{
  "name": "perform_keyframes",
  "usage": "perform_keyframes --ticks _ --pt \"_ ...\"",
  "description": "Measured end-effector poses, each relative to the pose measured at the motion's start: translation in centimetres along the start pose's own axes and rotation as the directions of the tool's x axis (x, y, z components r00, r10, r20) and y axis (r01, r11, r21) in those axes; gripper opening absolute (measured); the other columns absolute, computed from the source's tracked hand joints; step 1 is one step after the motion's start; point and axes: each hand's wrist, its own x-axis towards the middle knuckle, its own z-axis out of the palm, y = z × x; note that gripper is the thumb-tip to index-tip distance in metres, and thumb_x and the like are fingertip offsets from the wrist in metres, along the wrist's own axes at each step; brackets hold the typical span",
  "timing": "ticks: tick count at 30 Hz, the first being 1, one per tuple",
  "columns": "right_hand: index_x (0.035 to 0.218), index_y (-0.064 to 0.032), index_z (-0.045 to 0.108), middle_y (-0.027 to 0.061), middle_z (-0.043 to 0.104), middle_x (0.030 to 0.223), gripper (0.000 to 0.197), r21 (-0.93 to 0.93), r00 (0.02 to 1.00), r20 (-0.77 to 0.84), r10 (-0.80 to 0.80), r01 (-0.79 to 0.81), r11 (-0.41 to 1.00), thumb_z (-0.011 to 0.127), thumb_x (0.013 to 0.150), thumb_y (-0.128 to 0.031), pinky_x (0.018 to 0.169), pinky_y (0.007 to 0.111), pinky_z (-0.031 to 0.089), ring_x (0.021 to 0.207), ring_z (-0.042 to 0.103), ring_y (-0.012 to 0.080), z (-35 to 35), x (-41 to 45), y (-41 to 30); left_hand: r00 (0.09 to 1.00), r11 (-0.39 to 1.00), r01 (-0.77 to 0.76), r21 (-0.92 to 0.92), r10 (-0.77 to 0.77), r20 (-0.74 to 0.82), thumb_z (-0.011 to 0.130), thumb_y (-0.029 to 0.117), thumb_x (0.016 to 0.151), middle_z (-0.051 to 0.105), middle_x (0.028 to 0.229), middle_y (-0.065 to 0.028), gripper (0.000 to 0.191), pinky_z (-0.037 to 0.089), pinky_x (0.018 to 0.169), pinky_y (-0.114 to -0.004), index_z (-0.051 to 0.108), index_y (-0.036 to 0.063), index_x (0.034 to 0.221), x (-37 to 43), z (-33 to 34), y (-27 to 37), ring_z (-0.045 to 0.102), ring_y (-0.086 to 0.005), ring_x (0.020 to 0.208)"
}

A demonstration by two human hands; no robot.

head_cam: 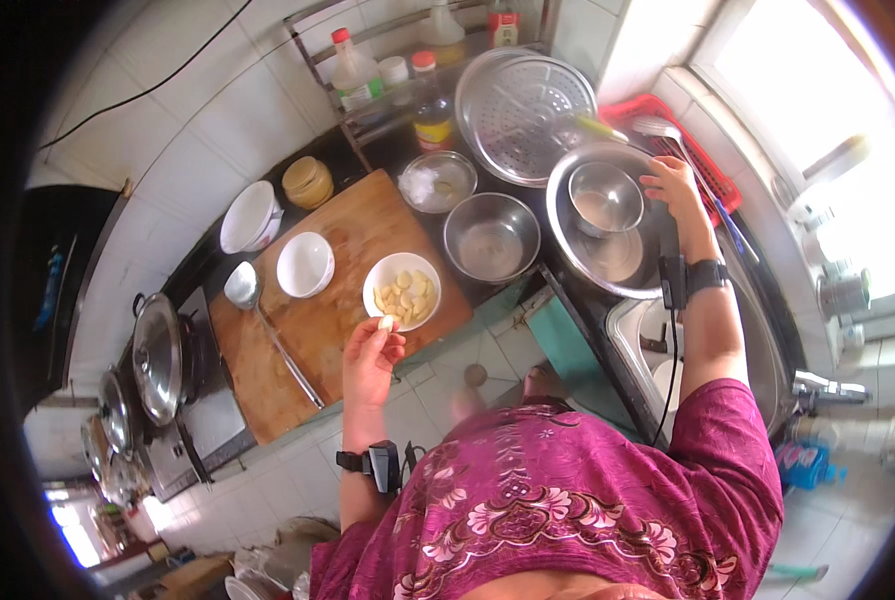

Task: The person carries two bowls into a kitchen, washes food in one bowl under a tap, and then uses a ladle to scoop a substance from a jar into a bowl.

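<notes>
My left hand [372, 367] pinches one pale piece, which looks like a peeled garlic clove [386, 322], between thumb and fingertips. It is at the near rim of a white bowl [370, 271] that holds several similar cloves [404, 298]. The bowl stands on a wooden cutting board [350, 225]. Over the right side of a large steel basin [560, 225], my right hand [671, 187] has its fingers apart, with nothing visible in them. Its fingertips are close to a small steel bowl [605, 199] inside the basin; whether they touch it I cannot tell.
A white bowl [305, 265] and a steel ladle [275, 326] are on the board. Beyond it stand a steel bowl [492, 236], a steel dish [438, 182], a perforated steamer tray [530, 112] and a soy-sauce-like bottle [431, 105]. A sink [747, 330] lies right, lidded pots [159, 360] left.
</notes>
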Motion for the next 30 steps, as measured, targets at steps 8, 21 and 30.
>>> perform_keyframes --ticks 8,21,30 --pt "0.100 -0.0008 0.060 0.0058 0.061 0.085 0.023 -0.187 0.990 -0.138 -0.005 -0.021 0.982 0.059 0.084 -0.018 0.053 0.026 0.048 0.068 0.063 0.0144 -8.2 -18.1 3.7 0.844 0.973 0.223 0.062 -0.225 0.487 0.052 0.008 0.087 0.062 0.094 -0.0119 0.024 0.049 0.066 -0.028 0.055 0.0032 0.111 4.6 5.8 -3.4 0.060 -0.0165 0.075" --pt "0.099 0.0025 0.059 0.0199 0.064 0.089 0.031 -0.473 0.585 -0.797 -0.153 -0.445 0.760 0.057 0.074 -0.017 0.082 0.039 0.047 0.091 0.060 0.0365 -33.2 -40.2 17.3 0.355 0.794 0.231 0.563 -0.607 0.711 0.061 0.010 0.086 0.063 0.092 -0.0048 0.020 0.048 0.073 -0.023 0.060 0.0018 0.103 -4.0 28.1 -17.2 0.059 -0.0112 0.084" --pt "0.107 -0.0012 0.056 0.0166 0.052 0.119 0.035 -0.686 0.598 -0.703 -0.385 -0.427 0.588 0.055 0.075 -0.015 0.092 0.041 0.042 0.111 0.048 0.0344 -43.4 -34.8 24.1 0.310 0.740 0.269 0.616 -0.672 0.673 0.062 0.019 0.086 0.060 0.101 -0.0095 0.036 0.048 0.077 -0.025 0.053 -0.0016 0.115 -11.1 41.2 -33.2 0.059 -0.0148 0.089"
